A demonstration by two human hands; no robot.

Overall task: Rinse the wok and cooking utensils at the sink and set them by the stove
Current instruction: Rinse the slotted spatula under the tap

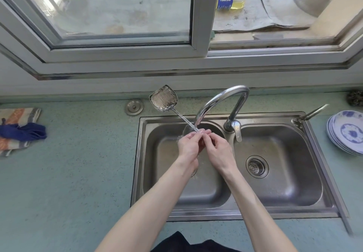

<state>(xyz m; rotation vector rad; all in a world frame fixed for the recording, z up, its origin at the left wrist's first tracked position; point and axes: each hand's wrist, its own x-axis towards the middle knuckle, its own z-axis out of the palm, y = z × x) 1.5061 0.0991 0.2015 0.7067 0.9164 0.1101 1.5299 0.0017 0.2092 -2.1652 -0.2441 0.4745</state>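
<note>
Two hands: the left hand [189, 145] and the right hand [217, 149] meet over the left basin of the sink [322, 173], under the faucet [220, 102] spout.
Fingers, left: curled round the lower end of the spatula [164, 98] handle.
Fingers, right: thumb and fingertips pinch the same handle end, touching the left hand's fingertips.
Spatula: handle slants up and left from the fingers; the blade hangs beyond the sink's back-left rim, above the countertop [78, 173].
Water: runs from the spout onto the handle just above the fingers.
Edges: basin divider just right of the right fingers; the faucet arch passes close above them.
Open room: bare basin floor below the fingers, and the right basin with its drain strainer [257, 166].
Far from fingers: cloth [19, 132] at the left, stacked plates [347, 132] at the right.
</note>
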